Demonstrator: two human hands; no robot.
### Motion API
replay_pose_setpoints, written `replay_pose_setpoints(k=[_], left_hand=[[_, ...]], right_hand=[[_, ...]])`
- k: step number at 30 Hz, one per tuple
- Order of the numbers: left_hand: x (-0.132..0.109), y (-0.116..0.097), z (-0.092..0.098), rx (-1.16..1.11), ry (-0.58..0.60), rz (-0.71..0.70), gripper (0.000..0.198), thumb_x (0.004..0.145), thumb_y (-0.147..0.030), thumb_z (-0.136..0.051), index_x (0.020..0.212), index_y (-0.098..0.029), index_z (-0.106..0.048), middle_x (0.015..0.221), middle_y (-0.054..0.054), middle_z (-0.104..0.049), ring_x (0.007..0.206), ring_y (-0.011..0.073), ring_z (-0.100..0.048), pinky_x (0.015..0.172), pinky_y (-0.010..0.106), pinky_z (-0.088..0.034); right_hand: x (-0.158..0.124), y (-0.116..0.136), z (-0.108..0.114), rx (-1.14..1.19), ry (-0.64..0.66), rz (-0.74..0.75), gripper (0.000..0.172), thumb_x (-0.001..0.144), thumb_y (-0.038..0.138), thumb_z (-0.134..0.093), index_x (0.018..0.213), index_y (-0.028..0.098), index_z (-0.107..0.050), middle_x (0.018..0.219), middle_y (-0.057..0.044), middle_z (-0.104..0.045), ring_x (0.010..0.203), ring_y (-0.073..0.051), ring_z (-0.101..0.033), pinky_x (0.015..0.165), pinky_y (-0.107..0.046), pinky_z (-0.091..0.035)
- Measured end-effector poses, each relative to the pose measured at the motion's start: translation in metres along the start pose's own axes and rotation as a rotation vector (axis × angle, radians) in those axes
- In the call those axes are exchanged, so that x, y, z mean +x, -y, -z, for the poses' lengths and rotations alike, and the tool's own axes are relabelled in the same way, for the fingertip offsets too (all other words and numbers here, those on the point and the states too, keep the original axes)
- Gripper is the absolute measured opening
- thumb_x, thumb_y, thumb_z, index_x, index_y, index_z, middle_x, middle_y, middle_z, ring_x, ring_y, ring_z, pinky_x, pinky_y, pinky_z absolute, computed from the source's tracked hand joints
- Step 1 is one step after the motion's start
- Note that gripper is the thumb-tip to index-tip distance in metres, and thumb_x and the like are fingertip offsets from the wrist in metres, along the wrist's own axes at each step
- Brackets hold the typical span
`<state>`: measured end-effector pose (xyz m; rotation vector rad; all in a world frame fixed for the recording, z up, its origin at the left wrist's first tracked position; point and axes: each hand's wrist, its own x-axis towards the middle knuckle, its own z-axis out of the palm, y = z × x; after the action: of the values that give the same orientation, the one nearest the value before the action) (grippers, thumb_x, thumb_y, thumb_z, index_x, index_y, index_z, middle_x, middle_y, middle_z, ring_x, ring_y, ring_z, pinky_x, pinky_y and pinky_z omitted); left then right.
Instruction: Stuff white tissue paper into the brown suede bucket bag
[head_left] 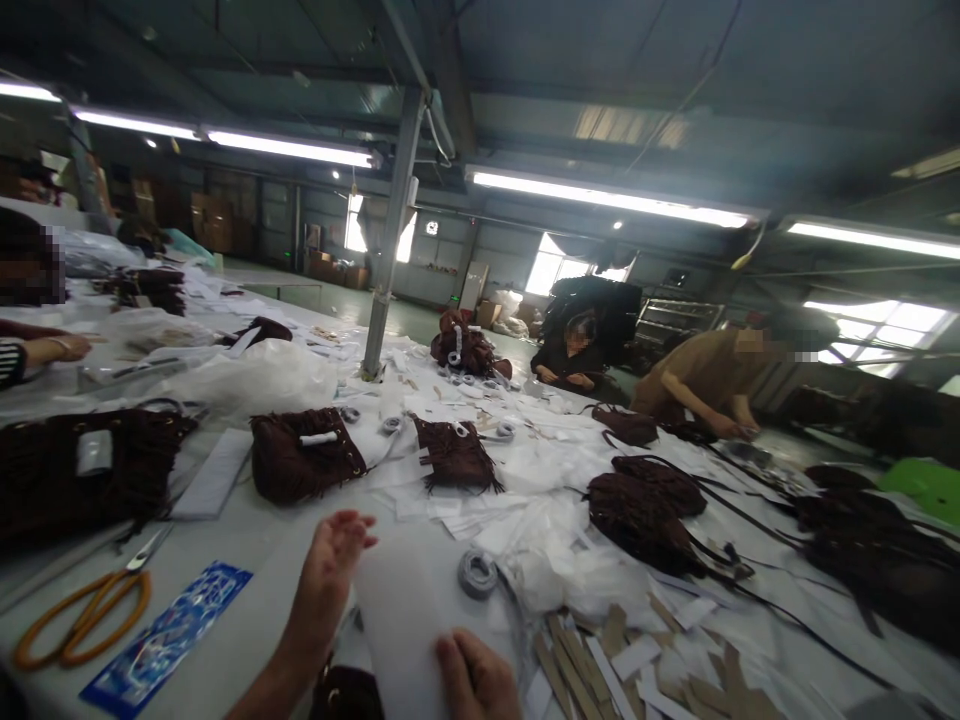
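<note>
My right hand [480, 676] grips the lower right edge of a white, slightly see-through sheet [401, 610], thumb on top. Whether it is paper or thin foam I cannot tell. Raised just left of the sheet, my left hand [330, 565] has its fingers loosely bent and apart, with nothing visible in them. Partly hidden beneath the sheet and my left wrist is a dark brown bag [346, 692] with a metal eyelet. A coiled grey roll [478, 574] lies right of the sheet.
Orange-handled scissors [90, 620] and a blue printed packet [169, 640] lie at left. Brown fringed bags [307, 455] stand across the table. Cardboard strips [574, 665] and crumpled plastic [555, 560] lie at right. Co-workers [697, 380] work farther off. A post [390, 240] rises beyond.
</note>
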<state>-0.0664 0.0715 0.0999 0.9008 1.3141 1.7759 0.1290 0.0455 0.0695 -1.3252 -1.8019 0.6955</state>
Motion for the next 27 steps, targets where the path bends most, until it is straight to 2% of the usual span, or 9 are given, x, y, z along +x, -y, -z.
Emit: replay_pose_setpoints(k=[2,4,6,9,13,17,21,24,27], left_hand=[[0.016,-0.027,0.009,0.243,0.134,-0.230,0.049,0.081,-0.049,-0.057,0.120,-0.021,-0.049,0.124,0.012,-0.057,0.111,0.0248,-0.055,0.095,0.038,-0.043],[0.024,-0.053,0.013,0.520,0.509,-0.394,0.047,0.077,-0.046,-0.065,0.117,-0.023,-0.059,0.123,0.011,-0.061,0.120,0.0276,-0.050,0.109,0.043,-0.027],[0.023,-0.067,0.012,0.689,0.845,-0.482,0.039,0.074,-0.044,-0.069,0.110,-0.027,-0.067,0.108,0.008,-0.070,0.109,0.0287,-0.058,0.112,0.047,-0.017],[0.012,-0.062,0.007,0.841,1.089,-0.553,0.024,0.077,-0.040,-0.067,0.099,-0.032,-0.071,0.079,0.005,-0.074,0.081,0.0279,-0.068,0.101,0.047,-0.033],[-0.003,-0.040,0.000,1.120,1.213,-0.667,0.017,0.082,-0.032,-0.057,0.081,-0.029,-0.073,0.065,0.006,-0.071,0.061,0.0264,-0.066,0.067,0.036,-0.046],[-0.012,-0.036,-0.006,1.283,1.315,-0.701,0.027,0.084,-0.030,-0.046,0.081,-0.022,-0.071,0.066,0.009,-0.070,0.053,0.0241,-0.060,0.049,0.031,-0.039],[-0.017,-0.037,-0.007,1.281,1.313,-0.679,0.030,0.086,-0.030,-0.040,0.072,-0.021,-0.065,0.051,0.002,-0.055,0.041,0.0162,-0.038,0.044,0.029,-0.027],[-0.022,-0.032,-0.004,1.030,1.311,-0.455,0.021,0.081,-0.023,-0.044,0.061,-0.021,-0.053,0.047,-0.005,-0.035,0.044,0.0119,-0.025,0.046,0.027,-0.022],[-0.030,-0.018,-0.002,0.516,1.192,0.034,0.018,0.075,-0.022,-0.048,0.058,-0.019,-0.046,0.051,-0.006,-0.033,0.049,0.0101,-0.029,0.046,0.024,-0.023]], right_hand=[[0.005,0.010,0.017,0.021,0.199,0.020,0.053,0.088,0.062,-0.034,0.058,0.020,-0.046,0.054,0.003,-0.044,0.053,-0.012,-0.044,0.049,-0.022,-0.030],[0.008,0.023,0.030,0.016,0.358,0.018,0.047,0.090,0.056,-0.035,0.059,0.021,-0.039,0.056,0.004,-0.040,0.054,-0.011,-0.042,0.048,-0.022,-0.026],[0.008,0.033,0.035,-0.013,0.431,0.025,0.042,0.091,0.050,-0.037,0.060,0.021,-0.039,0.057,0.005,-0.038,0.056,-0.010,-0.042,0.050,-0.022,-0.025],[0.004,0.035,0.032,-0.065,0.449,0.043,0.038,0.091,0.043,-0.037,0.062,0.019,-0.044,0.057,0.005,-0.036,0.056,-0.010,-0.040,0.052,-0.023,-0.024],[-0.003,0.021,0.022,-0.145,0.443,0.053,0.038,0.090,0.039,-0.039,0.062,0.018,-0.052,0.054,0.004,-0.040,0.055,-0.010,-0.042,0.051,-0.023,-0.024],[-0.006,0.011,0.017,-0.144,0.427,0.112,0.029,0.089,0.034,-0.041,0.076,0.017,-0.062,0.058,0.002,-0.054,0.053,-0.010,-0.045,0.050,-0.021,-0.027],[-0.008,0.003,0.011,-0.264,0.347,0.266,0.031,0.087,0.028,-0.044,0.060,0.017,-0.055,0.050,0.003,-0.053,0.048,-0.008,-0.046,0.045,-0.020,-0.025],[-0.010,-0.004,0.002,-0.335,0.220,0.463,0.030,0.088,0.021,-0.043,0.060,0.018,-0.054,0.050,0.002,-0.057,0.044,-0.008,-0.051,0.045,-0.020,-0.029],[-0.013,-0.001,-0.004,-0.427,-0.056,0.743,0.029,0.090,0.016,-0.040,0.066,0.019,-0.056,0.050,0.002,-0.058,0.041,-0.009,-0.053,0.045,-0.023,-0.029]])
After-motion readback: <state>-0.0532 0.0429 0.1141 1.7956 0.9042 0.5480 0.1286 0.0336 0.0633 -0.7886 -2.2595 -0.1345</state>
